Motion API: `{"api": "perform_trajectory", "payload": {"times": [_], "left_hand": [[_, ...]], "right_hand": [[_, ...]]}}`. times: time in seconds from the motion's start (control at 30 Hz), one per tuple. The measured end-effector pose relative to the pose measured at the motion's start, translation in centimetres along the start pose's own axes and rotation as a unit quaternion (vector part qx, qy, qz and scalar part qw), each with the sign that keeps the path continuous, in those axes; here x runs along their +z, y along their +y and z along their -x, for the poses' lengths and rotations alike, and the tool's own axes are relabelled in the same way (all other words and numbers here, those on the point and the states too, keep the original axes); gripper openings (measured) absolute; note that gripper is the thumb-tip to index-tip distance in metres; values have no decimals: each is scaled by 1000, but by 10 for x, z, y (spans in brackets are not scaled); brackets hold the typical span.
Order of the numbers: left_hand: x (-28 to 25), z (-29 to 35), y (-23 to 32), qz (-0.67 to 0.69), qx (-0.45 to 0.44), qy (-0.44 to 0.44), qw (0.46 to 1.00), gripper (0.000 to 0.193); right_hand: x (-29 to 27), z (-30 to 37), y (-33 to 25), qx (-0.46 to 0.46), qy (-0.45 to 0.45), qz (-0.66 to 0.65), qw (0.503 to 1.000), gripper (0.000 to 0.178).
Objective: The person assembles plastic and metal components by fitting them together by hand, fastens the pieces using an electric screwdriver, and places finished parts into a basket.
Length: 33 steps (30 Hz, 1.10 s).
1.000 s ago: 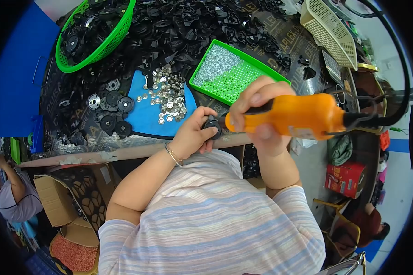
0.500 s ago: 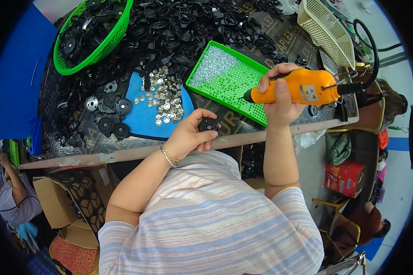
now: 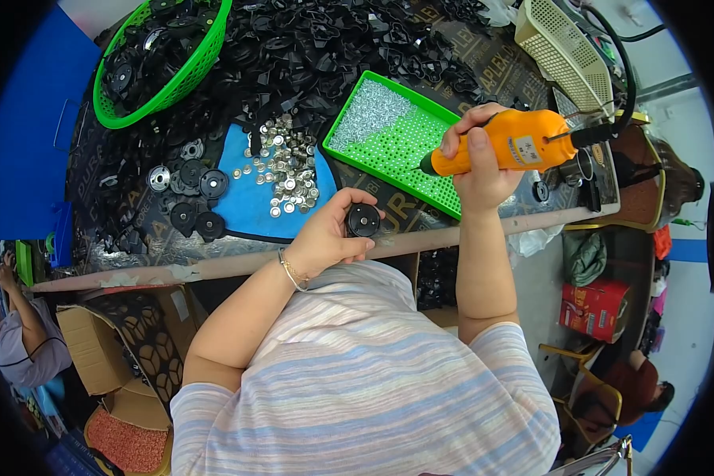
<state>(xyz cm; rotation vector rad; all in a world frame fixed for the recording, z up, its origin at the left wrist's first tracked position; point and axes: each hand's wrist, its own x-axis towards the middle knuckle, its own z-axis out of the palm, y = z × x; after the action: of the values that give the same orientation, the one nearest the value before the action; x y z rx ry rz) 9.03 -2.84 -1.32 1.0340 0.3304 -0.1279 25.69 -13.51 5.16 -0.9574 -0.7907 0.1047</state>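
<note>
Between the fingers and thumb of my left hand [image 3: 327, 233] is a round black plastic part [image 3: 363, 220], held just over the table's front edge. My right hand [image 3: 484, 163] grips an orange electric screwdriver [image 3: 523, 143] with a black nose. Its tip points left above the green perforated tray [image 3: 393, 181]. Small silvery screws [image 3: 370, 107] are heaped at the tray's left end. Left of the tray, round metal pieces [image 3: 293, 178] lie scattered on a blue cloth [image 3: 234, 198]. Several round black parts [image 3: 190, 172] sit to the left of that cloth.
A big pile of black plastic parts [image 3: 317, 47] covers the back of the table. A green basket [image 3: 184, 89] of black parts stands back left, a cream basket [image 3: 567, 59] back right. A cable [image 3: 631, 71] runs from the screwdriver. Another person [image 3: 28, 341] is at far left.
The screwdriver and my right hand have shifted slightly left and up. In my left hand the thumb has moved down, so more of the black part's face shows.
</note>
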Motion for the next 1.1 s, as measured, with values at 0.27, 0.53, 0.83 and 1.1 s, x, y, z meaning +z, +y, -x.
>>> {"api": "perform_trajectory", "payload": {"times": [0.27,0.53,0.83,1.1], "left_hand": [[0,0,0,-2,9,3,1000,53],[2,0,3,-34,-9,8,999,51],[2,1,3,-63,5,-2,998,50],[2,-1,-3,-78,8,14,997,49]], "right_hand": [[11,4,-40,-35,-82,-83,993,32],[36,26,-50,31,-183,-67,980,38],[43,30,-48,61,-182,-56,980,37],[39,31,-35,45,-234,-41,970,36]]}}
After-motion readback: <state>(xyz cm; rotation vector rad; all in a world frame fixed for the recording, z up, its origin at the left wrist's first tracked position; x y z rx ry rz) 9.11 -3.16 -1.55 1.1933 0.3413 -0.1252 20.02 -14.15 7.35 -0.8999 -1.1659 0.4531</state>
